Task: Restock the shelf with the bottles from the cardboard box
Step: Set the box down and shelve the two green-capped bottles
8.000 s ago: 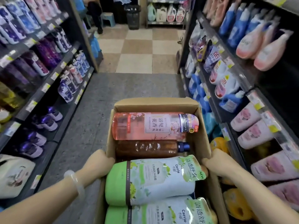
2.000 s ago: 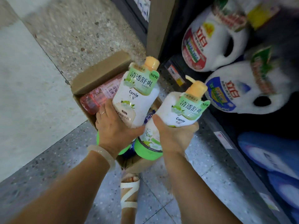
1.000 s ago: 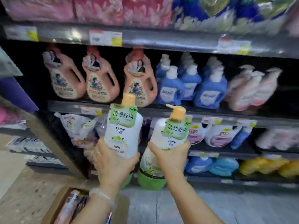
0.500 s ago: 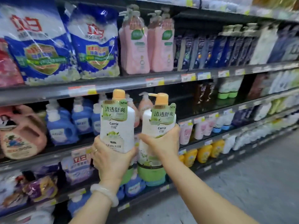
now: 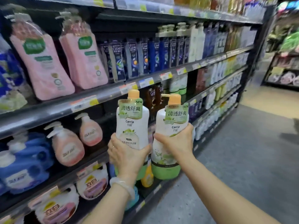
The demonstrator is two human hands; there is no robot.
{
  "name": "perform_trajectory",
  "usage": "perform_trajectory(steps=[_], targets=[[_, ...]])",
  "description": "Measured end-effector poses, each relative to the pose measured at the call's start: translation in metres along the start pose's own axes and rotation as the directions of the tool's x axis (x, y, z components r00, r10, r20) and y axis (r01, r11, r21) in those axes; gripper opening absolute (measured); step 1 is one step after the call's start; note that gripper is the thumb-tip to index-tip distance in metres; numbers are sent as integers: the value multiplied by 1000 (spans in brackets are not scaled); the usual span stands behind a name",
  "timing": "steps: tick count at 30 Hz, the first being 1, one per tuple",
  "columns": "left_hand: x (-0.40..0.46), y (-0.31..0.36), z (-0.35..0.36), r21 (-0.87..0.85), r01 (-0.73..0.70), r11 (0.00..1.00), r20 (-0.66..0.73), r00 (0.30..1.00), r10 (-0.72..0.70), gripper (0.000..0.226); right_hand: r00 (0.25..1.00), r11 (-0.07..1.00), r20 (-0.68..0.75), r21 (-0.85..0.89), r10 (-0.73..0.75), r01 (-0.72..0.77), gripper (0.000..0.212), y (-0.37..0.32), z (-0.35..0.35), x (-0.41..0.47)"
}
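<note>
Before the shelf (image 5: pixel 100 101), two white-and-green Carrie bottles held upright side by side, orange pump caps on top. Left bottle (image 5: pixel 132 125) clamped low on its body in the left hand (image 5: pixel 127 157), a pale bangle (image 5: pixel 123 185) on that wrist. Right bottle (image 5: pixel 171 135) wrapped about its middle by the right hand (image 5: pixel 178 144). Both clear of the shelf, near its price-tagged edge. Behind: pink pump bottles (image 5: pixel 64 59) above, dark shampoo bottles (image 5: pixel 137 59) beside them, pink soap dispensers (image 5: pixel 68 143) below. Grey aisle floor (image 5: pixel 242 159) to the right.
</note>
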State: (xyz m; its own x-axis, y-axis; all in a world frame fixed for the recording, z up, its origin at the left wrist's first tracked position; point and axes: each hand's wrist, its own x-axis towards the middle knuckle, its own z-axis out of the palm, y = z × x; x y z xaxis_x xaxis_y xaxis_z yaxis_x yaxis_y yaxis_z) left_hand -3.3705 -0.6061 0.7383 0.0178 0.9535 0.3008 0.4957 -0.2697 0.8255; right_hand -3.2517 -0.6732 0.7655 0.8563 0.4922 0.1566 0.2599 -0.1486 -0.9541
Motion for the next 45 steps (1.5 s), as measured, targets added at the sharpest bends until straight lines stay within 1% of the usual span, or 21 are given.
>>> perform_trajectory(steps=[2, 7, 10, 12, 14, 17, 19, 22, 26, 30, 34, 39, 42, 45], targets=[[10, 17, 25, -26, -37, 999, 31, 999, 38, 120, 998, 1000, -56, -11, 17, -18, 85, 4, -11, 24], [21, 53, 87, -56, -87, 995, 101, 991, 93, 114, 984, 999, -178, -6, 32, -33, 91, 13, -47, 79], [20, 69, 130, -67, -105, 992, 144, 983, 113, 114, 979, 999, -199, -5, 52, -54, 83, 26, -71, 113], [18, 82, 162, -78, -113, 990, 153, 980, 124, 115, 978, 998, -200, -6, 64, -66, 85, 36, -87, 138], [16, 97, 195, -70, -102, 992, 162, 980, 112, 114, 979, 997, -188, -15, 73, -77, 91, 48, -101, 167], [14, 119, 246, -62, -57, 996, 151, 986, 65, 116, 985, 997, -163, -31, 62, -68, 95, 67, -122, 219], [12, 133, 278, -67, -17, 998, 135, 990, 26, 115, 991, 997, -119, -46, 54, -60, 94, 80, -135, 254], [12, 149, 317, -35, 48, 998, 116, 992, -44, 114, 998, 996, -59, -87, 32, -37, 87, 95, -150, 301], [21, 166, 359, 5, 117, 993, 82, 990, -117, 117, 1000, 995, 21, -96, 20, -18, 92, 112, -154, 359], [40, 175, 403, 52, 148, 988, 35, 988, -150, 115, 997, 996, 74, -85, 27, -21, 93, 132, -142, 413], [66, 174, 452, 59, 216, 975, 2, 976, -217, 117, 992, 994, 120, -105, 29, -16, 96, 151, -121, 469], [111, 180, 507, 64, 275, 959, -29, 961, -274, 115, 979, 993, 191, -105, 65, -45, 93, 162, -96, 541], [139, 186, 531, 53, 262, 964, -69, 964, -258, 113, 973, 995, 226, -98, 49, -27, 92, 165, -84, 583], [161, 187, 548, 99, 265, 959, -108, 961, -254, 111, 961, 993, 268, -110, 61, -32, 92, 173, -72, 620]])
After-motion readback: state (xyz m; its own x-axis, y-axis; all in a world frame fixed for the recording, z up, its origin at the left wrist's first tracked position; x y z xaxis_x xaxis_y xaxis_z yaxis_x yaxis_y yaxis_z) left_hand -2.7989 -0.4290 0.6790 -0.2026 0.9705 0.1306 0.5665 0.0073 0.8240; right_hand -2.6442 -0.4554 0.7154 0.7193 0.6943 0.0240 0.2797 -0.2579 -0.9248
